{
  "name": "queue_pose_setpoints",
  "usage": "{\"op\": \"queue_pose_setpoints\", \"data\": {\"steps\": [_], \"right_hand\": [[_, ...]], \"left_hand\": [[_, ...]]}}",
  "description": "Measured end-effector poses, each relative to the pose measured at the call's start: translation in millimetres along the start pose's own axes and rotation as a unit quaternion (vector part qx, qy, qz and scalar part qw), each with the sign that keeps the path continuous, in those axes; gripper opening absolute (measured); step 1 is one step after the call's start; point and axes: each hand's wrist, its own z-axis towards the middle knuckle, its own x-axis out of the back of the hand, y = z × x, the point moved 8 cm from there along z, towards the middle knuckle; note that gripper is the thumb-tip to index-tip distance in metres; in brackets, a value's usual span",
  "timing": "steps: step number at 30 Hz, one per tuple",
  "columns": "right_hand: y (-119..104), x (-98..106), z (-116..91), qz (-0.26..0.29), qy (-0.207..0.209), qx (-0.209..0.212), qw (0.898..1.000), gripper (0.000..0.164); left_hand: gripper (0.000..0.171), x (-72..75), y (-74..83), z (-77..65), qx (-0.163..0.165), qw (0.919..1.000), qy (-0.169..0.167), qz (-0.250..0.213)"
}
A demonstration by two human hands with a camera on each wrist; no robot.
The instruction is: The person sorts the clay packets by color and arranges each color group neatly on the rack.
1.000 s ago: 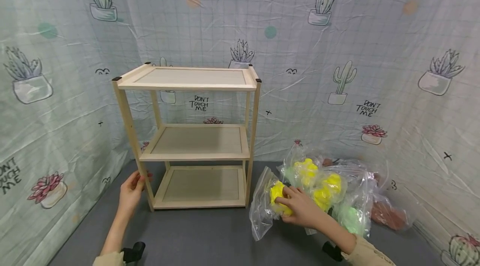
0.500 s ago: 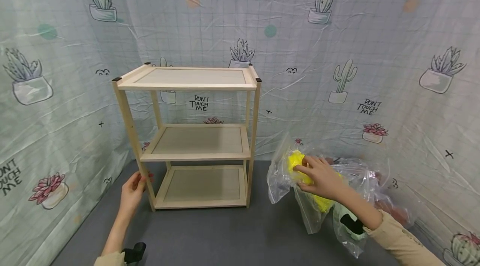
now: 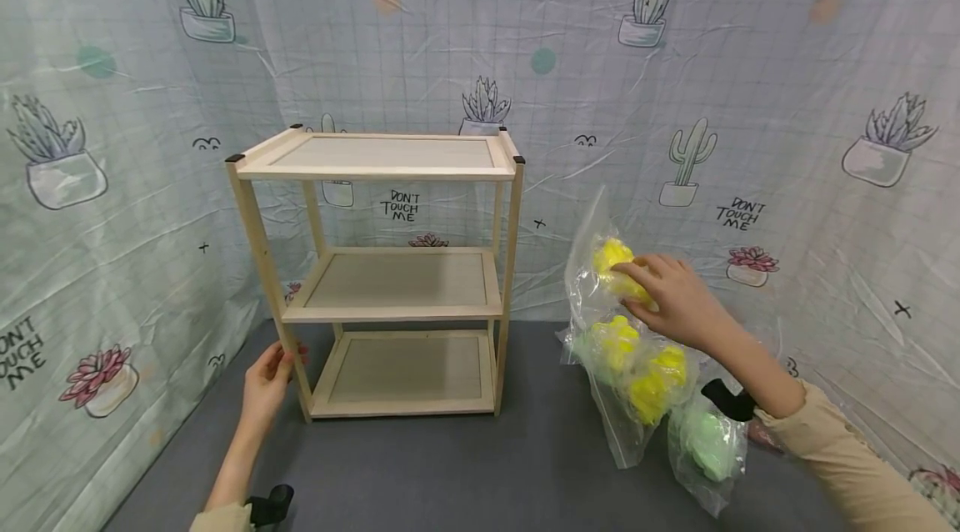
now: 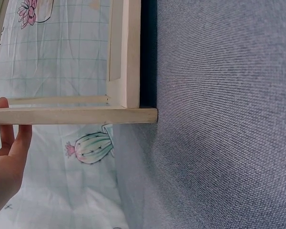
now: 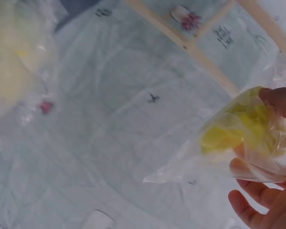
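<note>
My right hand [image 3: 675,298] pinches a clear plastic bag [image 3: 587,265] with a yellow lumpy thing [image 3: 613,255] inside, lifted above the pile of bags. In the right wrist view, thumb and fingers press the bag [image 5: 248,126] from both sides. My left hand [image 3: 264,386] grips the front left leg of a pale wooden three-tier shelf [image 3: 390,315] near its bottom. The left wrist view shows fingers on both sides of that shelf leg [image 4: 86,115]. Black straps sit on both wrists.
Below the raised bag lie more clear bags with yellow things [image 3: 651,390] and a bag with a pale green thing [image 3: 708,440]. A reddish-brown bagged thing [image 3: 763,435] is mostly behind the right arm. A cactus-print curtain [image 3: 570,98] surrounds the grey tabletop [image 3: 450,474].
My right hand has lifted the yellow thing's bag up and to the right, from the table to above the pile. My left hand stays on the shelf leg.
</note>
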Motion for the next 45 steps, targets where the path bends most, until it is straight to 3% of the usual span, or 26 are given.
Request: {"op": "queue_pose_setpoints", "data": {"steps": [9,17,20,25,30,31,35,39,45], "right_hand": [[6.5,50.5,45.5,-0.015,0.074,-0.008,0.997,0.056],[-13.1,78.2,84.3,-0.018,0.133,0.021,0.991,0.040],[-21.9,88.4,99.2,-0.015,0.155,0.033,0.987,0.035],[-36.1,101.2,125.1,-0.010,0.175,0.041,0.984,0.034],[-52.3,102.1,152.7,0.020,0.175,0.044,0.983,0.035],[-55.5,100.7,158.0,0.025,0.172,0.043,0.984,0.035],[-69.7,91.7,175.4,0.033,0.153,0.039,0.987,0.035],[-83.4,78.8,188.5,0.023,0.133,0.043,0.990,0.036],[-92.3,64.5,200.6,-0.020,0.133,0.029,0.991,0.036]], "left_hand": [[0.021,-2.5,0.0,0.6,0.001,1.0000,-0.001,0.009],[0.019,-1.7,2.0,-2.8,-0.001,0.9999,-0.011,-0.006],[0.027,-1.2,0.7,-3.0,0.002,0.9999,-0.009,-0.008],[0.031,-2.6,0.2,-1.3,-0.034,0.9979,-0.021,-0.051],[0.027,-2.9,-0.2,0.1,-0.035,0.9985,-0.020,-0.038],[0.028,-2.8,1.9,-0.8,-0.021,0.9997,-0.008,-0.012],[0.018,-2.0,0.4,0.9,-0.014,0.9998,-0.003,-0.016],[0.023,-2.0,1.6,0.5,-0.018,0.9994,0.002,-0.029],[0.018,-1.2,1.3,-1.0,-0.019,0.9994,0.009,-0.029]]}}
